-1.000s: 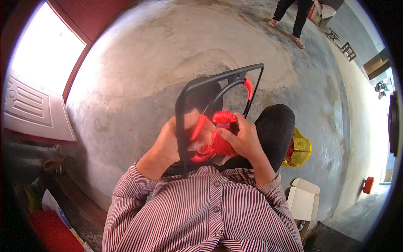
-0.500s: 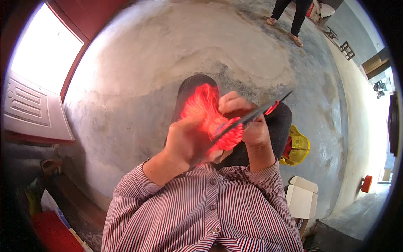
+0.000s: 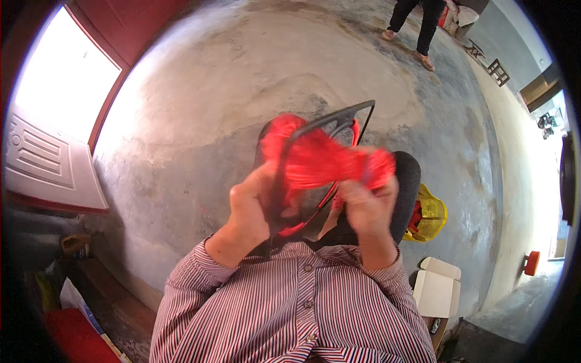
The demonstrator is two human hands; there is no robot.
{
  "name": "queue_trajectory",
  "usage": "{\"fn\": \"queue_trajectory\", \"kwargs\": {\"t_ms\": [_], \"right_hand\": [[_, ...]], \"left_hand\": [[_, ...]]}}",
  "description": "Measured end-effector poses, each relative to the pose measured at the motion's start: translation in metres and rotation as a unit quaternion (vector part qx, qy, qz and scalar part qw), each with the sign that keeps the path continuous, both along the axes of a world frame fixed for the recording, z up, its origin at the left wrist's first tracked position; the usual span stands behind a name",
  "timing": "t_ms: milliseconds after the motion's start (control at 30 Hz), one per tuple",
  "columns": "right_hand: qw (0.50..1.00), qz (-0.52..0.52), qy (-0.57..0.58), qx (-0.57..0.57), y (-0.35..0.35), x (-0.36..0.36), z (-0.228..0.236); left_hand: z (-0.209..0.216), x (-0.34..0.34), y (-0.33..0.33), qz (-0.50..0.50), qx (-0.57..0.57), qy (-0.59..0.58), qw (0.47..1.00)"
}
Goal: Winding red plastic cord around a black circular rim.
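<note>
A red bundle of thin cord or strands (image 3: 330, 160), gathered near its right end, is stretched between my hands above my lap, smeared by motion. My left hand (image 3: 251, 196) is closed at the bundle's left part; its fingertips are partly hidden where a thin black frame (image 3: 327, 120) crosses them. That frame is angular and open in the middle, with red cord along parts of its inner side. My right hand (image 3: 369, 206) grips the bundle's right end from below, its thumb and fingers pressed together. Whether my left hand also holds the frame is unclear.
A yellow container (image 3: 433, 215) with red material inside stands on the floor right of my knee. Below it lies an open white box (image 3: 436, 287). Another person's legs (image 3: 417, 27) stand far off at the upper right. A white panelled door (image 3: 45, 157) is at left.
The black frame has turned from nearly edge-on to showing its open middle. The red bundle has swung from upright to lying sideways, and my right hand has moved slightly down.
</note>
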State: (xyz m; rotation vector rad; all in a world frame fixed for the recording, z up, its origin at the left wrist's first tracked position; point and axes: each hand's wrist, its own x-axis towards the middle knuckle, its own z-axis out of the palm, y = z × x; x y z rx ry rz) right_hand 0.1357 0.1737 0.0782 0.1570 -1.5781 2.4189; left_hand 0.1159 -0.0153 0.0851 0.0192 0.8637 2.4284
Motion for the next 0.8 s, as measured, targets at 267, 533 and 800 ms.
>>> {"fn": "queue_trajectory", "kwargs": {"t_ms": [267, 533, 800], "right_hand": [[0.985, -0.021, 0.060, -0.157, 0.050, -0.007, -0.008], [0.928, 0.176, 0.073, -0.322, 0.138, -0.007, -0.032], [0.878, 0.048, -0.102, 0.466, 0.022, 0.006, -0.083]], "left_hand": [[-0.009, -0.009, -0.014, 0.018, -0.032, -0.017, 0.999], [-0.020, -0.021, -0.038, 0.090, -0.037, -0.027, 0.995], [-0.009, -0.021, -0.038, -0.062, -0.099, 0.015, 0.993]]}}
